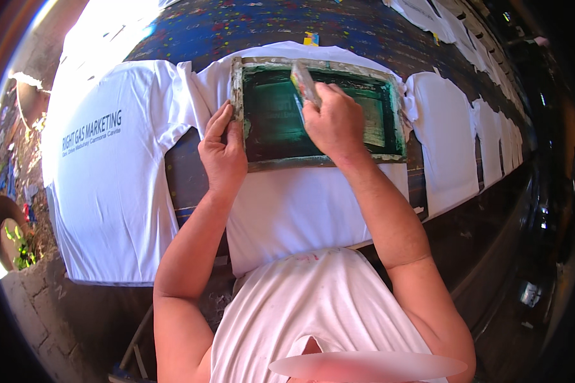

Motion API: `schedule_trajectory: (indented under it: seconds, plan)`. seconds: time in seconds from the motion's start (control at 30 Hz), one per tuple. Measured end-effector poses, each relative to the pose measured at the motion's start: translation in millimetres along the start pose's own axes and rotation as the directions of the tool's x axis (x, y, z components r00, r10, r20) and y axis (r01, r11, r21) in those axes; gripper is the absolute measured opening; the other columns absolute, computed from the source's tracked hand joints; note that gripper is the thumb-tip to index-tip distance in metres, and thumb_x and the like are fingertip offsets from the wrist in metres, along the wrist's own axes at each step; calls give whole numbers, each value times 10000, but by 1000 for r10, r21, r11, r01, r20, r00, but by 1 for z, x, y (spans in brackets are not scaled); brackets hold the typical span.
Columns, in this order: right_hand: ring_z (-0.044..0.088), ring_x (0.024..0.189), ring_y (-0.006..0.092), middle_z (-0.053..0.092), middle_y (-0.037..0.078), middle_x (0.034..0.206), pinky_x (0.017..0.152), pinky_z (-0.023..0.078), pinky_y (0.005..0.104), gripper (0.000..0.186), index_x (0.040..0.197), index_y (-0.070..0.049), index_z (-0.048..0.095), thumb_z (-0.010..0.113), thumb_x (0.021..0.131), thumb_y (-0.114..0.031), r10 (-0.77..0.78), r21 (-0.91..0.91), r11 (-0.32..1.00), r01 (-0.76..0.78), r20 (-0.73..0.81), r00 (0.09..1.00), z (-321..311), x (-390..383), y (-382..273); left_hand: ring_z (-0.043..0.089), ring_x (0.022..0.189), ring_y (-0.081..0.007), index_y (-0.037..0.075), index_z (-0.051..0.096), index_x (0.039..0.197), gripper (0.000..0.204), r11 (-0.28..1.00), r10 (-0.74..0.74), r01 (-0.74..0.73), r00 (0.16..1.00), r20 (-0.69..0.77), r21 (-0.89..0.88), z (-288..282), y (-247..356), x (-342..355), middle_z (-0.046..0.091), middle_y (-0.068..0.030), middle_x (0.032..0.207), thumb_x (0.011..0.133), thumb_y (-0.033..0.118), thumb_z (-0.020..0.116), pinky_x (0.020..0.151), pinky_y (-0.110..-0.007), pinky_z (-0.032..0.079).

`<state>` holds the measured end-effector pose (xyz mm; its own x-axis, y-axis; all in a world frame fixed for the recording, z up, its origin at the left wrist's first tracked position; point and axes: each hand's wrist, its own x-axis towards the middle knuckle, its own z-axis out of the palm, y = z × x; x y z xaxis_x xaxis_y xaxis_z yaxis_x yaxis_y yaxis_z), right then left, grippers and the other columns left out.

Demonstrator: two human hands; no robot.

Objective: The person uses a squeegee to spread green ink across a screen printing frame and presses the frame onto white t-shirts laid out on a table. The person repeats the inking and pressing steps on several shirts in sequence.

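A screen printing frame (237, 80), with a worn, paint-crusted wooden border and green mesh, lies flat on a white T-shirt (313, 204) in front of me. My left hand (223, 150) is closed on the frame's left rail, fingers pointing away from me. In my right hand (336, 121) is a squeegee (305, 83), gripped over the mesh near the far rail and tilted. Its lower edge is partly hidden by the hand. Dark wet-looking ink smears cover the mesh, with a lighter rectangular patch at the right.
To the left lies a white T-shirt (118, 179) with dark lettering. Several plain white shirts (446, 140) are laid out along the dark table (204, 32) to the right. A small yellow and blue item (311, 39) sits beyond the frame. A plant (22, 249) stands at the far left.
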<state>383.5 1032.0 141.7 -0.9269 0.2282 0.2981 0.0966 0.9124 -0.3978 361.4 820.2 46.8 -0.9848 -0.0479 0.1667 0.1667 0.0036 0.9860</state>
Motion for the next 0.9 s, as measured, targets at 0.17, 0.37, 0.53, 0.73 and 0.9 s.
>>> schedule_trajectory:
  seconds: [0.17,0.37,0.53,0.73,0.9]
  plan:
    - [758,1019,383,766,153,1086,896,616,503,349,1259,-55,785,725,916,-74,-267,71,963,260,133,954,2,-14,-20,682,1365,-204,-36,731,1447,354,1000,25,-25,999,-24,11,1,0,-1,722,-157,1509,1102,-9,661,1154,-324,527]
    - [761,1039,354,790,132,1097,930,610,477,389,1222,-42,804,656,865,3,-596,147,802,579,247,764,-36,-27,11,682,1368,-207,-35,724,1457,365,1000,-14,13,999,-35,-14,2,-1,-1,720,-158,1511,1096,-14,674,1146,-322,537]
    - [765,1077,404,809,167,1156,939,614,493,369,1204,-95,825,678,886,21,-563,327,825,462,391,728,-39,45,34,700,1334,-199,-23,735,1449,355,996,25,-22,999,-26,92,2,5,-1,728,-151,1496,1098,-12,677,1121,-317,551]
    - [754,1051,415,799,163,1129,945,608,481,432,1284,-115,813,697,900,45,-478,179,876,447,207,854,-7,61,32,707,1314,-186,-9,742,1449,352,991,20,-16,1000,-23,132,2,10,-1,734,-137,1490,1103,-15,671,1094,-315,564]
    - [759,976,351,799,132,1043,923,606,490,414,1217,-90,836,640,867,14,-582,144,813,564,185,792,-26,-7,27,708,1305,-176,5,742,1456,360,991,3,2,999,-35,136,2,8,-3,734,-126,1494,1104,-17,672,1090,-309,564]
